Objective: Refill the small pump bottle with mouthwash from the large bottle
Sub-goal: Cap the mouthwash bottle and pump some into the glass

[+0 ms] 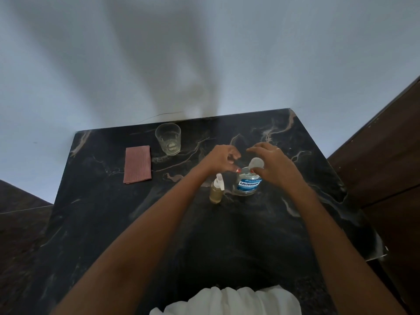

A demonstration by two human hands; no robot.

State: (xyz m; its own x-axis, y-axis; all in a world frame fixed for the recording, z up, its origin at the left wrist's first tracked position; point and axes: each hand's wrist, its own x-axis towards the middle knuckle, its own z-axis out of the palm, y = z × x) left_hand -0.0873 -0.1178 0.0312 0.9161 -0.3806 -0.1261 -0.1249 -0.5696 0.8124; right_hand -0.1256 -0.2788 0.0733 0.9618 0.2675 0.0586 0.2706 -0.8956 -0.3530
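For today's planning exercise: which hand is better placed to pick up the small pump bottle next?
Left. The left hand is nearer the pump bottle, which stands left of the large bottle; the right hand holds the cap.

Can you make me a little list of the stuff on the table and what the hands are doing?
table: dark marble table
big bottle: Listerine bottle, standing upright
cap: pale cap, pinched by the right hand just above the big bottle
left hand: fingers curled by the big bottle's top; grip unclear
small bottle: pump bottle, upright beside the Listerine, pump on, yellowish liquid inside
glass: clear tumbler, near the wall
cloth: folded pink cloth, beside the tumbler
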